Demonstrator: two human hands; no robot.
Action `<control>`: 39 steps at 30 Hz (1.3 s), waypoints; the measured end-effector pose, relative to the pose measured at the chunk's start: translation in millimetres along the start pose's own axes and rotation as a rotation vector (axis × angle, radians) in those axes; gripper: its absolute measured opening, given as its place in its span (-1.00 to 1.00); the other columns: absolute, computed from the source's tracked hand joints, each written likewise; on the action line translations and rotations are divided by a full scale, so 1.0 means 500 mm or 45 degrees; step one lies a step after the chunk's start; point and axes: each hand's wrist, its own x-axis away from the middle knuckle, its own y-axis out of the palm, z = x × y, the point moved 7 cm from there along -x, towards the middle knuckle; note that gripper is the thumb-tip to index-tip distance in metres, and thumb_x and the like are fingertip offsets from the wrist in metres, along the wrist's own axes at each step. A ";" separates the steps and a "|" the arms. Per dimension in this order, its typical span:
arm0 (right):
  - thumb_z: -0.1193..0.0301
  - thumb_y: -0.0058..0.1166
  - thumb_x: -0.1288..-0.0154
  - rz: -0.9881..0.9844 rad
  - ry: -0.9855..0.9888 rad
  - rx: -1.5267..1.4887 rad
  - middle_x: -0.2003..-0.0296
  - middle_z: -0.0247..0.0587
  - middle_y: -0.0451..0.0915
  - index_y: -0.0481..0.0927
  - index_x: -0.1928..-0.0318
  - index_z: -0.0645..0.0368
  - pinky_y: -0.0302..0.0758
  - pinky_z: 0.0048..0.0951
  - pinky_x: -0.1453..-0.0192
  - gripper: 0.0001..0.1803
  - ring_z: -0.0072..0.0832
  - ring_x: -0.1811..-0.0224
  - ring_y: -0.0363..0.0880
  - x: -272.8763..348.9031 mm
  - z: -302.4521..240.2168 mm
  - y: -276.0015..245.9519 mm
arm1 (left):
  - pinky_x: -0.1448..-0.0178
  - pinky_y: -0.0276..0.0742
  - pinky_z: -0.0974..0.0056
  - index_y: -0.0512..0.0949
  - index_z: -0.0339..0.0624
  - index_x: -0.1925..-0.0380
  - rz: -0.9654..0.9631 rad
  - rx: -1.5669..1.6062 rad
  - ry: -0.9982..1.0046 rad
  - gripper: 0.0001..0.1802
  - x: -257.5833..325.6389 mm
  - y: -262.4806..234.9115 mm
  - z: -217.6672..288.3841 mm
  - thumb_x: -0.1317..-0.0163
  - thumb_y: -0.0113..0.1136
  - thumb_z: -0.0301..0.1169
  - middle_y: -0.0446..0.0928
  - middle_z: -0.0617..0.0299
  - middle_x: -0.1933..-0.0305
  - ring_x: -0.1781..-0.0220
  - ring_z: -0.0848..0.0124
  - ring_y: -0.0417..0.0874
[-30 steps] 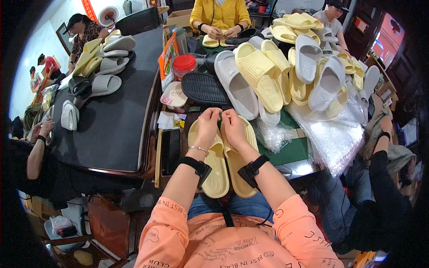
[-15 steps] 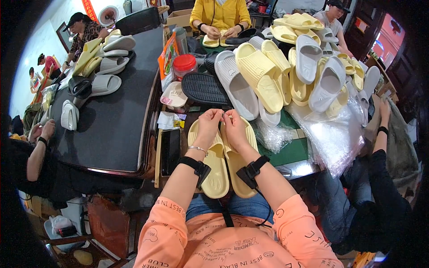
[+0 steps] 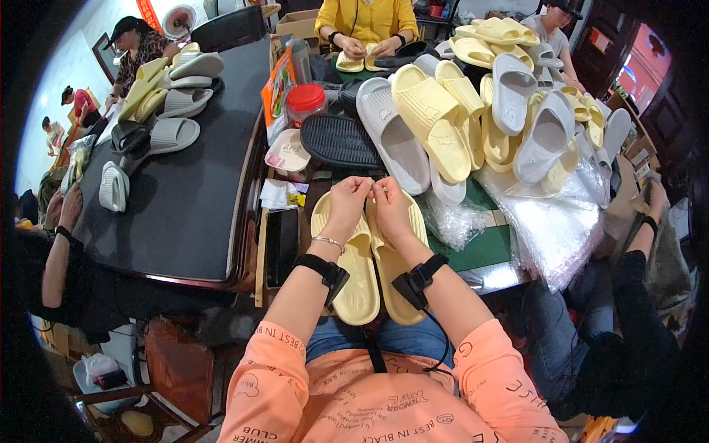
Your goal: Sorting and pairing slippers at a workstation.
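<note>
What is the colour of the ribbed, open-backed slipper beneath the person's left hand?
The slipper is pale yellow; it shows best in the head view.

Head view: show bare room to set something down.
Largest: smooth black tabletop, right of the light-grey ribbed slipper. Smaller: green surface between crumpled clear plastic and glossy clear sheets. Crowded: the heap of yellow and grey slippers beyond.

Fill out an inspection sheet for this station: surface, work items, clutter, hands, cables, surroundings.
Surface: green-topped table, partly covered.
Work items: pair of yellow slippers, side by side.
Clutter: slipper pile, clear plastic bags, red-lidded jar, black phone.
Hands: left hand and right hand, fingertips together above the slippers; anything pinched too small to tell.
Cables: black cable near the right forearm; ends unclear.
Surroundings: co-worker in yellow opposite, others nearby; fan far left.
</note>
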 end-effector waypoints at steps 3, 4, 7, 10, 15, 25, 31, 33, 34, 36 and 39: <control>0.44 -0.20 -0.31 0.007 0.010 0.031 0.45 -0.36 0.40 0.32 0.34 0.21 0.30 -0.64 0.27 -0.89 -0.68 0.40 0.32 0.002 -0.004 -0.001 | 0.34 0.30 0.51 0.53 -0.33 0.42 -0.017 -0.007 -0.013 -0.84 0.003 0.001 0.001 -0.15 0.09 -0.42 0.46 0.34 0.52 0.47 0.62 0.39; 0.43 -0.20 -0.31 0.010 0.007 0.030 0.45 -0.36 0.40 0.32 0.34 0.21 0.30 -0.64 0.27 -0.89 -0.68 0.40 0.32 0.002 -0.005 -0.001 | 0.35 0.29 0.51 0.53 -0.33 0.43 -0.015 0.029 -0.009 -0.84 0.001 -0.001 -0.004 -0.15 0.09 -0.42 0.46 0.34 0.52 0.48 0.62 0.39; 0.43 -0.19 -0.31 0.017 -0.024 -0.021 0.46 -0.36 0.40 0.32 0.34 0.20 0.31 -0.65 0.27 -0.89 -0.68 0.40 0.33 -0.002 0.004 0.001 | 0.37 0.31 0.52 0.52 -0.35 0.43 -0.019 0.083 -0.015 -0.85 0.000 -0.001 -0.006 -0.14 0.09 -0.45 0.47 0.33 0.53 0.49 0.61 0.41; 0.44 -0.20 -0.31 0.010 -0.033 0.047 0.46 -0.36 0.40 0.32 0.34 0.20 0.31 -0.65 0.26 -0.90 -0.68 0.40 0.34 -0.006 0.013 -0.002 | 0.38 0.33 0.51 0.51 -0.38 0.43 -0.022 0.099 -0.026 -0.86 0.002 0.000 -0.003 -0.13 0.09 -0.47 0.47 0.31 0.54 0.49 0.60 0.42; 0.40 -0.16 -0.26 0.064 -0.071 0.024 0.50 -0.12 0.44 0.30 0.38 0.23 0.34 -0.38 0.31 -0.85 -0.33 0.44 0.43 -0.006 0.015 -0.007 | 0.39 0.25 0.53 0.53 -0.30 0.43 -0.044 0.076 -0.037 -0.84 0.002 0.001 -0.003 -0.14 0.11 -0.41 0.46 0.36 0.54 0.50 0.64 0.38; 0.40 -0.16 -0.26 0.070 0.036 0.036 0.50 -0.15 0.44 0.32 0.40 0.23 0.33 -0.43 0.32 -0.84 -0.42 0.44 0.40 -0.001 0.007 0.000 | 0.45 0.22 0.54 0.52 -0.27 0.43 -0.052 0.050 -0.005 -0.87 -0.002 0.004 -0.018 -0.17 0.06 -0.43 0.43 0.39 0.55 0.51 0.65 0.35; 0.37 -0.15 -0.27 0.106 0.013 0.008 0.46 -0.12 0.46 0.37 0.31 0.25 0.35 -0.43 0.26 -0.83 -0.40 0.37 0.45 0.001 0.000 -0.012 | 0.47 0.22 0.52 0.51 -0.26 0.39 -0.024 0.132 0.018 -0.78 0.000 0.007 -0.021 -0.26 -0.09 -0.37 0.40 0.39 0.57 0.55 0.64 0.31; 0.38 -0.13 -0.26 0.155 -0.007 -0.056 0.45 -0.11 0.47 0.38 0.29 0.25 0.36 -0.42 0.24 -0.83 -0.38 0.35 0.46 -0.001 -0.018 -0.025 | 0.49 0.19 0.52 0.52 -0.22 0.39 -0.011 0.106 0.013 -0.74 -0.002 0.012 -0.030 -0.29 -0.14 -0.35 0.39 0.41 0.58 0.56 0.64 0.28; 0.39 -0.10 -0.24 0.193 -0.034 -0.128 0.44 -0.11 0.48 0.38 0.27 0.25 0.37 -0.40 0.22 -0.83 -0.35 0.34 0.47 -0.001 -0.039 -0.026 | 0.48 0.20 0.52 0.51 -0.24 0.38 0.010 0.056 0.016 -0.75 -0.007 0.006 -0.030 -0.28 -0.14 -0.36 0.39 0.40 0.58 0.56 0.64 0.28; 0.41 -0.09 -0.21 0.179 -0.186 0.117 0.40 -0.07 0.49 0.39 0.27 0.26 0.38 -0.39 0.20 -0.84 -0.31 0.31 0.48 0.014 -0.109 -0.049 | 0.47 0.21 0.52 0.51 -0.26 0.37 0.027 0.015 0.022 -0.75 -0.012 0.003 -0.031 -0.28 -0.14 -0.36 0.39 0.40 0.58 0.56 0.64 0.29; 0.43 -0.08 -0.14 -0.313 -0.009 0.676 0.28 0.04 0.49 0.42 0.25 0.27 0.39 -0.36 0.12 -0.81 -0.19 0.18 0.48 0.084 -0.196 -0.041 | 0.43 0.24 0.50 0.51 -0.28 0.35 0.062 -0.118 0.057 -0.75 -0.017 -0.026 -0.039 -0.27 -0.15 -0.37 0.40 0.38 0.58 0.54 0.63 0.31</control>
